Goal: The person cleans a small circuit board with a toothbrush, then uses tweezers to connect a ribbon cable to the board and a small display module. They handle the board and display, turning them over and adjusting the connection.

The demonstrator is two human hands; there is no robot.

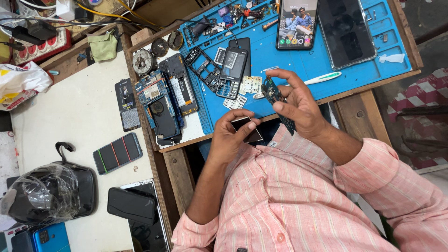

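My left hand point(232, 135) pinches a small dark rectangular part point(246, 129), flat and glossy, just below the front edge of the wooden bench. My right hand point(298, 103) grips a narrow green circuit board point(272, 94) by its long edges and holds it tilted over the front edge of the blue work mat point(326, 60). The two hands are close together, and the board is a little above and to the right of the dark part. Both arms wear pink striped sleeves.
On the mat lie a lit smartphone point(297, 22), a dark phone in a clear case point(346, 31), a white-and-green pen point(323, 78), a keypad phone body point(232, 71) and loose frames. Opened phones point(161, 105) sit to the left. More phones point(117, 153) and a wrapped black bag point(46, 193) rest on the white table.
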